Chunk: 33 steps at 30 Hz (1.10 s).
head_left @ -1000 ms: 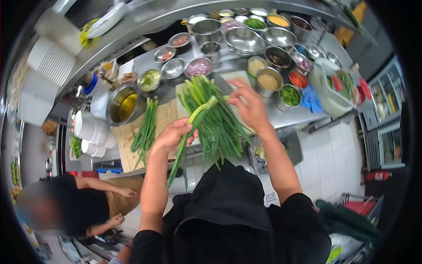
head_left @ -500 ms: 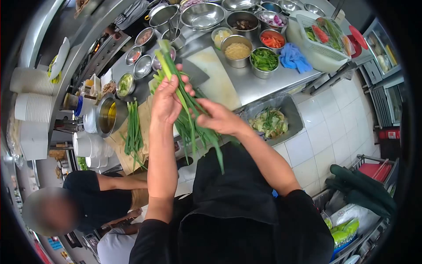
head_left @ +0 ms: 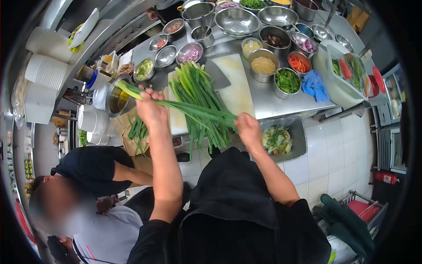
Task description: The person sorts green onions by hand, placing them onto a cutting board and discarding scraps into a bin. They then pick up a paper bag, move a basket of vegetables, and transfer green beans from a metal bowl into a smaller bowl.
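Observation:
My left hand (head_left: 152,108) is closed around the pale end of a few spring onions (head_left: 187,107). Their green leaves run across to my right hand (head_left: 249,130), whose fingers are closed on the leaf ends. Beneath this stretched length, a larger bunch of spring onions (head_left: 204,94) lies over the white cutting board (head_left: 237,83), its leaves hanging past the counter's near edge. A cleaver (head_left: 218,75) rests flat on the board, just right of the bunch, its handle not visible. More spring onions (head_left: 137,131) lie on brown paper (head_left: 125,127) at the left.
Bowls and pots stand behind the board, among them shredded red pepper (head_left: 299,63), cut greens (head_left: 288,81) and sliced onion (head_left: 190,53). A blue cloth (head_left: 315,83) lies right. Below the counter stands a grey bin (head_left: 300,147) with vegetable scraps. Two people (head_left: 94,163) are close on my left.
My hands have moved apart, drawing the spring onions out lengthwise between them. The view has shifted, uncovering the bunch on the board. A person in a light shirt shows more at the left.

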{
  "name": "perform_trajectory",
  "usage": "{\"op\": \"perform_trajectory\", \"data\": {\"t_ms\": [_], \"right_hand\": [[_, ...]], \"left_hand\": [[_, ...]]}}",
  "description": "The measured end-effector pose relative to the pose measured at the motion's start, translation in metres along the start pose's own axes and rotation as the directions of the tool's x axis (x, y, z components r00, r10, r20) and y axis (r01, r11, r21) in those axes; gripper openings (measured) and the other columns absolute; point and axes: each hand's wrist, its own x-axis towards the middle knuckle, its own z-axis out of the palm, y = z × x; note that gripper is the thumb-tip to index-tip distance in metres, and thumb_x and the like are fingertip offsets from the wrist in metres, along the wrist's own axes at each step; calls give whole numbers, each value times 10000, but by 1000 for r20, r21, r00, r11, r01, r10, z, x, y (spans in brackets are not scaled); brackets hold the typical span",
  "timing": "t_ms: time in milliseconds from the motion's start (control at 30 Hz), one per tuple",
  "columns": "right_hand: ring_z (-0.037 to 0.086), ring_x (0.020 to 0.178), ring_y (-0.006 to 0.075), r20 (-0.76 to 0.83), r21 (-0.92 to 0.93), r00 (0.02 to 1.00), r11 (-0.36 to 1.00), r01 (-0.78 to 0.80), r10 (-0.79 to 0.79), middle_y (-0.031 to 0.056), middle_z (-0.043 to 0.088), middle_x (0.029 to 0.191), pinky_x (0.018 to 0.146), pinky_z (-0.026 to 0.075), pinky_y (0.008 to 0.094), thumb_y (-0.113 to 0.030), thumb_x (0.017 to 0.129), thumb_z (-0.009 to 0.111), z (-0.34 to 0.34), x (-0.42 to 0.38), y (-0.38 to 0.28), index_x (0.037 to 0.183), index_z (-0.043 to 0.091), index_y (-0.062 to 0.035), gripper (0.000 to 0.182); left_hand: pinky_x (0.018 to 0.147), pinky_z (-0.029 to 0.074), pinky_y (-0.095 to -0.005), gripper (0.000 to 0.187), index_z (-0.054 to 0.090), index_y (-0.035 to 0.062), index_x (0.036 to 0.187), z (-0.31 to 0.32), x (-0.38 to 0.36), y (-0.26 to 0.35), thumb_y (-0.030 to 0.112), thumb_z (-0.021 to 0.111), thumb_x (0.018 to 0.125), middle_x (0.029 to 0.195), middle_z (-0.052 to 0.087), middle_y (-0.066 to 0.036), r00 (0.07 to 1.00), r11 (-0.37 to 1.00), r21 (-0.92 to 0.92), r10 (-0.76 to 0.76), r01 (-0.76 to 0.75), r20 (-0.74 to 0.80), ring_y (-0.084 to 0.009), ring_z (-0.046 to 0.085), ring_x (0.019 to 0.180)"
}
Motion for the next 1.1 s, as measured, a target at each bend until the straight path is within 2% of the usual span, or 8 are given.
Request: {"op": "perform_trajectory", "data": {"t_ms": [100,200,267,467,633,833,1000,1100], "right_hand": [[310,475,17,-92,484,946,844,-231,311,-80,348,577,373,229,182,-240,912,486,-42,-10,0,714,491,-135,224],[295,462,34,-369,-76,925,989,-129,93,-72,338,542,387,242,227,-327,917,464,-124,-6,83,632,446,-138,342],[526,560,183,-314,-514,949,844,-152,-20,68,582,634,559,417,352,-409,903,445,-178,-15,135,711,579,18,487],[576,878,424,-460,-760,847,376,-531,266,284,606,883,792,434,455,-524,869,408,-232,-14,181,942,605,61,621],[507,1027,426,-316,-900,946,339,-275,-70,339,510,1086,909,397,437,-542,876,364,-264,-10,298,1225,394,90,723],[524,922,467,-106,-841,993,527,-119,56,309,560,946,769,423,500,-500,896,339,-245,-39,329,1170,461,29,608],[534,923,452,-87,-896,990,426,-127,113,292,577,952,761,436,492,-421,858,453,-231,-63,354,1203,435,10,553],[526,967,432,-7,-900,969,420,-114,248,283,566,1006,803,429,472,-364,831,481,-198,-67,313,1192,454,15,524]], "left_hand": [[515,356,-270,189,375,73,1125,-11,-29,-21,145,368,951,763,437,-20,992,996,24,-78,81,-99,-115,385,576],[510,372,-280,191,374,64,1124,-41,-18,-46,138,380,948,777,448,-31,973,981,1,-194,196,-122,-127,397,574],[522,405,-298,207,373,27,1128,-55,2,-66,121,382,944,803,486,-59,948,942,115,-308,316,-84,-150,443,602],[568,441,-336,251,486,-33,1066,-58,75,-117,157,461,904,865,562,-127,899,748,523,-430,408,-87,-191,530,686],[876,373,-422,418,442,44,1245,-74,98,-134,298,459,912,1205,498,-136,824,474,799,-564,371,-48,-228,518,957],[984,326,-298,433,431,-39,1262,-103,70,-130,186,483,895,1252,488,-180,943,604,764,-333,225,-14,-228,453,1175],[836,429,-246,327,556,-44,1121,-117,57,-103,85,571,821,1047,613,-126,963,748,609,-237,263,-126,-170,574,940],[671,476,-263,225,644,23,985,-171,87,-110,100,600,778,856,653,-72,991,568,813,-44,127,-124,-156,606,745]]}}
